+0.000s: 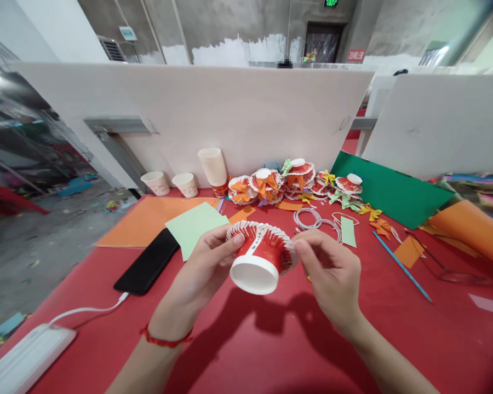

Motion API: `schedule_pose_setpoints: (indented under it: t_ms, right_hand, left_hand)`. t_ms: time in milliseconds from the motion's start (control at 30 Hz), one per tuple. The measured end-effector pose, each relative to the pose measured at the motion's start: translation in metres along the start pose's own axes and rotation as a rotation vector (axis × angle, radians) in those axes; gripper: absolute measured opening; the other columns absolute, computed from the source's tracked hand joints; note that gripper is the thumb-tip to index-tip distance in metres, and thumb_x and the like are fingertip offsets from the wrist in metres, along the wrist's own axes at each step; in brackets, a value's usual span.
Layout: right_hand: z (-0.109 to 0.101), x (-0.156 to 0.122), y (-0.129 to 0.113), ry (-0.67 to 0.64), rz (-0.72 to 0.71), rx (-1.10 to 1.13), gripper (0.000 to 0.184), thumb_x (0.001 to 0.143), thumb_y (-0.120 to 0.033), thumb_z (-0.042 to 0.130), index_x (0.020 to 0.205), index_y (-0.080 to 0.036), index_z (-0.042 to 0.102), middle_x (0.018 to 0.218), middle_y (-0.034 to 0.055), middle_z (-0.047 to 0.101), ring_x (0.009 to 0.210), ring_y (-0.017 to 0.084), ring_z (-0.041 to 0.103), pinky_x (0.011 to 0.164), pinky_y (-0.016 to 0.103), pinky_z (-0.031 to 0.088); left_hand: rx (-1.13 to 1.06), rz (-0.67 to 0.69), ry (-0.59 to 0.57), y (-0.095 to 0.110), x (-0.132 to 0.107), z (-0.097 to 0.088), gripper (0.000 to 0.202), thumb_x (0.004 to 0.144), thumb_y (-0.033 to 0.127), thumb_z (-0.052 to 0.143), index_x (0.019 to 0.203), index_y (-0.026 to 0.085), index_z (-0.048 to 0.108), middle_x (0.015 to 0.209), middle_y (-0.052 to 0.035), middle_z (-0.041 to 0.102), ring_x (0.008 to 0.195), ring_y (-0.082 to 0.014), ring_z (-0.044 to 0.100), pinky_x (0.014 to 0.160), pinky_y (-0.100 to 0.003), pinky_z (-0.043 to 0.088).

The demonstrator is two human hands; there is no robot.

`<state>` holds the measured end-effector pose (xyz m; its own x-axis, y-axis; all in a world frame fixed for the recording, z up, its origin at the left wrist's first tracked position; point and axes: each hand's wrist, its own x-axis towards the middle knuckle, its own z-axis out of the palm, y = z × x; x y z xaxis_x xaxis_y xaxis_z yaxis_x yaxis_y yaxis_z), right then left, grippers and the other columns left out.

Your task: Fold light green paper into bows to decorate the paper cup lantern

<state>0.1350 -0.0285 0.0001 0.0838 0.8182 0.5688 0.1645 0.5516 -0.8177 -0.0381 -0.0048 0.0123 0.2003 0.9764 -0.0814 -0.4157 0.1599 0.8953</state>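
Observation:
Above the red table I hold a red and white paper cup (263,253), its side cut into strips that are folded into a pleated ring around it. The round white base faces toward me and downward. My left hand (213,254), with a red string bracelet on the wrist, grips the ring's left side between thumb and fingers. My right hand (328,268) pinches the pleated edge on the right with thumb and forefinger. The far side of the cup is hidden, as are some of my fingertips.
Several decorated cups with paper bows (267,183) stand along the white partition (230,109), beside stacked paper cups (212,167). A black phone (148,262) is cabled to a white power bank (30,355) at left. Rightward lie a blue pencil (400,265), glasses (462,276) and green card (390,189).

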Motion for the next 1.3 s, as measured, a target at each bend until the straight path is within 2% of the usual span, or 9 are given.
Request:
schedule_pose_setpoints:
  t_ms: [100, 267, 533, 700, 967, 1033, 1067, 1167, 1300]
  right_hand:
    - [-0.005, 0.004, -0.001, -0.078, 0.078, 0.095, 0.021, 0.090, -0.026, 0.050, 0.075, -0.020, 0.063, 0.066, -0.0014, 0.061, 0.052, 0.009, 0.047, 0.048, 0.022, 0.039]
    - [-0.005, 0.007, 0.003, -0.164, 0.229, 0.135, 0.014, 0.082, -0.029, 0.060, 0.074, -0.019, 0.064, 0.068, 0.0002, 0.064, 0.054, 0.010, 0.050, 0.050, 0.023, 0.042]
    - [0.001, 0.004, 0.008, -0.133, 0.236, 0.120, 0.012, 0.082, -0.029, 0.057, 0.078, -0.019, 0.063, 0.067, 0.0009, 0.061, 0.060, 0.013, 0.055, 0.053, 0.025, 0.046]
    - [0.001, 0.005, 0.007, -0.145, 0.251, 0.087, 0.013, 0.080, -0.029, 0.059, 0.080, -0.019, 0.067, 0.062, 0.0004, 0.063, 0.054, 0.012, 0.053, 0.050, 0.025, 0.045]
    - [0.010, 0.000, 0.010, -0.032, 0.316, -0.005, 0.018, 0.077, -0.030, 0.058, 0.071, -0.017, 0.067, 0.060, 0.0023, 0.065, 0.053, 0.013, 0.052, 0.047, 0.024, 0.042]
    - [0.009, 0.004, 0.016, -0.106, 0.351, -0.033, 0.023, 0.080, -0.034, 0.055, 0.076, -0.016, 0.068, 0.066, 0.0035, 0.067, 0.057, 0.013, 0.055, 0.050, 0.024, 0.044]
    - [0.007, 0.007, 0.021, -0.187, 0.369, -0.063, 0.026, 0.081, -0.035, 0.053, 0.078, -0.015, 0.069, 0.069, 0.0037, 0.069, 0.058, 0.013, 0.057, 0.052, 0.024, 0.045]
    - [-0.004, 0.018, 0.043, -0.340, 0.397, -0.115, 0.029, 0.081, -0.038, 0.055, 0.073, -0.015, 0.071, 0.063, 0.0024, 0.069, 0.052, 0.012, 0.056, 0.047, 0.022, 0.043]
    - [-0.020, 0.016, 0.079, -0.398, 0.419, -0.277, 0.026, 0.083, -0.031, 0.052, 0.075, -0.014, 0.070, 0.072, 0.0066, 0.073, 0.048, 0.013, 0.057, 0.047, 0.024, 0.044]
  left_hand:
    - [-0.023, -0.013, 0.010, 0.001, 0.000, 0.001, 0.029, 0.055, 0.033, 0.086, 0.072, 0.014, 0.073, 0.061, -0.0004, 0.067, 0.052, -0.0092, 0.058, 0.051, -0.017, 0.045]
    - [-0.065, -0.053, 0.001, -0.001, 0.002, 0.001, 0.027, 0.056, 0.030, 0.085, 0.073, 0.014, 0.071, 0.061, -0.0001, 0.066, 0.052, -0.0095, 0.057, 0.052, -0.018, 0.046]
    - [-0.056, -0.099, -0.008, -0.004, 0.005, 0.000, 0.024, 0.058, 0.029, 0.084, 0.067, 0.013, 0.068, 0.057, 0.0005, 0.061, 0.048, -0.0086, 0.053, 0.050, -0.019, 0.044]
    - [-0.066, -0.110, 0.004, -0.003, 0.006, -0.001, 0.026, 0.057, 0.028, 0.085, 0.072, 0.013, 0.070, 0.062, -0.0008, 0.065, 0.052, -0.0105, 0.057, 0.053, -0.020, 0.046]
    - [0.012, -0.098, 0.042, -0.008, 0.012, -0.008, 0.030, 0.056, 0.032, 0.085, 0.073, 0.012, 0.071, 0.066, -0.0032, 0.070, 0.055, -0.0120, 0.061, 0.052, -0.020, 0.047]
    - [0.083, -0.071, 0.052, -0.010, 0.017, -0.012, 0.029, 0.059, 0.034, 0.083, 0.076, 0.013, 0.071, 0.066, -0.0030, 0.070, 0.054, -0.0119, 0.061, 0.052, -0.020, 0.046]
    - [0.145, -0.038, 0.061, -0.012, 0.021, -0.015, 0.029, 0.061, 0.035, 0.081, 0.077, 0.013, 0.071, 0.067, -0.0031, 0.070, 0.055, -0.0120, 0.061, 0.052, -0.020, 0.046]
    - [0.312, 0.011, 0.053, -0.024, 0.037, -0.026, 0.028, 0.066, 0.035, 0.077, 0.085, 0.015, 0.071, 0.080, -0.0058, 0.073, 0.065, -0.0152, 0.065, 0.059, -0.024, 0.049]
    - [0.543, 0.042, 0.021, -0.056, 0.066, -0.043, 0.023, 0.066, 0.033, 0.075, 0.073, 0.012, 0.071, 0.075, -0.0094, 0.072, 0.068, -0.0204, 0.064, 0.065, -0.031, 0.051]
